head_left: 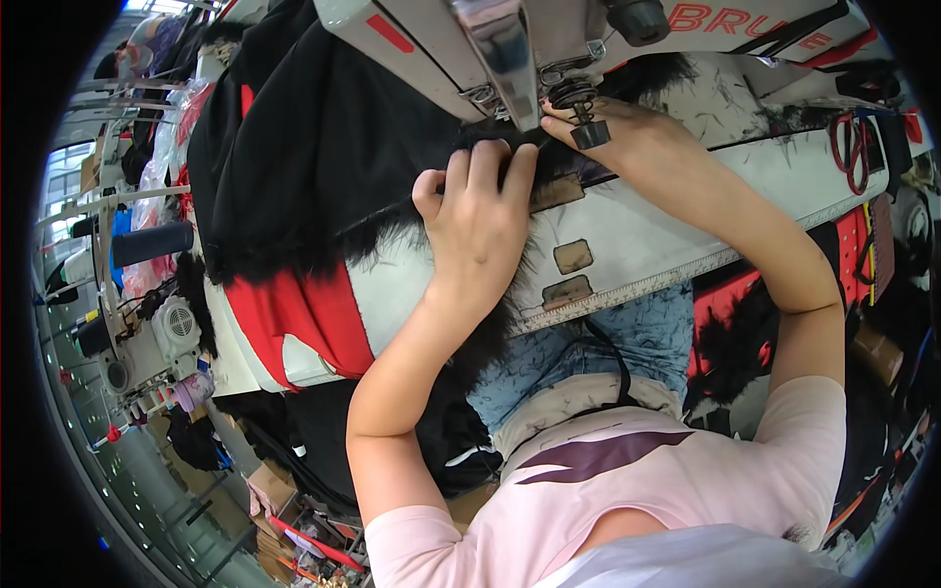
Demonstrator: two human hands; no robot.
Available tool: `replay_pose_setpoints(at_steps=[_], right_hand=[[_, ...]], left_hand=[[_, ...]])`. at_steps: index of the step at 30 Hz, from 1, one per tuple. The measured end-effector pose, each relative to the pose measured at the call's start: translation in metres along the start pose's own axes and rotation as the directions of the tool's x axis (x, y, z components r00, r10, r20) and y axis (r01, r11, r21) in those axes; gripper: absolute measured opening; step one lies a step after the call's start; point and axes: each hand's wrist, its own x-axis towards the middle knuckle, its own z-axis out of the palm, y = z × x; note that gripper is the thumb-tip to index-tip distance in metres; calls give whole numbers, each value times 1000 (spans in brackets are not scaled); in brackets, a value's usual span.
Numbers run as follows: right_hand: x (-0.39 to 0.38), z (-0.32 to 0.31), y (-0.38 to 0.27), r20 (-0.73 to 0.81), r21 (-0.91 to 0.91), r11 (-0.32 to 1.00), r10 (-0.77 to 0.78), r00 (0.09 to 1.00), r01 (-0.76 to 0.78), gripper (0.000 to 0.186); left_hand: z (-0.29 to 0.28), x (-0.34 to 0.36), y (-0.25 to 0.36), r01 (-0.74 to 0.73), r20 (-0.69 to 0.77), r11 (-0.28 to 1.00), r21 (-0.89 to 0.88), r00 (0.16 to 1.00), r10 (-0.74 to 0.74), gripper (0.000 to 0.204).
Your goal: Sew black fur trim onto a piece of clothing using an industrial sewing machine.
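A sewing machine's metal head (500, 49) hangs over black fabric (304, 157) with a fluffy black fur edge (333, 255). My left hand (475, 211) grips the fabric just left of the needle area, fingers curled into the fur. My right hand (632, 137) is right of the needle, its fingertips drawn in close to the presser foot and partly hidden behind a knob; what it holds is unclear. A red cloth piece (284, 314) hangs under the black fabric over the front edge of the white machine bed (392, 294).
Red-handled scissors (851, 157) lie at the bed's right end, above a measuring tape strip along the edge. A red perforated board (853, 245) is at the right. A small white motor (176, 328), racks with plastic bags, and cardboard boxes (270, 485) are on the left.
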Motion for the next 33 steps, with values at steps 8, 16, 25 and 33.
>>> replay_pose_setpoints(at_steps=[8,16,25,33], right_hand=[[0,-2,0,110,6,999,31,993,-32,41],[4,0,-16,3,-76,996,55,998,-55,60],[14,26,-39,-217,-113,958,234,948,-263,54],[17,19,-48,-84,-237,924,288,954,-300,15]], left_hand=[[-3,-7,-14,-136,21,990,39,991,135,32],[-2,-3,-37,-169,57,985,-16,984,170,37],[8,37,-85,-354,118,921,-161,920,374,46],[14,34,-92,-430,13,894,-125,900,435,45]])
